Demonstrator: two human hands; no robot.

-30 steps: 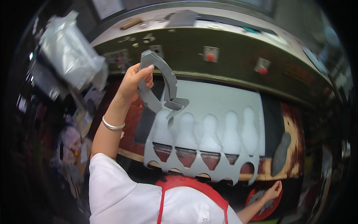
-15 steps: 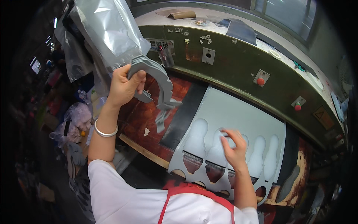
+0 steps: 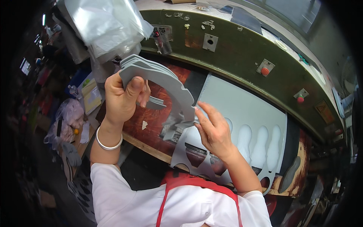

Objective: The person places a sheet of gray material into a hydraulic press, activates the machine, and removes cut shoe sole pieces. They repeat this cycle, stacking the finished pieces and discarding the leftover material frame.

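A stack of thin grey curved foam-like offcuts (image 3: 166, 77) hangs over the bench, bowed into an arch. My left hand (image 3: 123, 94) grips one end of it, thumb in front. At the stack's far right edge, the fingers of my right hand (image 3: 213, 130) are pinched on the offcuts. Beneath my right hand lies a large pale grey sheet (image 3: 242, 100) with a row of sole-shaped outlines (image 3: 262, 147), paler than the sheet around them. Along its near edge the sheet has rounded openings; the right hand and the offcuts hide part of the row.
Behind the sheet runs a green machine beam (image 3: 227, 47) with two red buttons (image 3: 264, 71). Clear plastic bags (image 3: 107, 26) hang at the far left. A dark grey sole-shaped piece (image 3: 290, 174) lies at the bench's right end. A reddish-brown board (image 3: 143, 121) is to the sheet's left.
My right hand has moved left and up from above the sole shapes and now pinches the offcuts' edge. The offcuts in my left hand have come nearer and spread toward the right.
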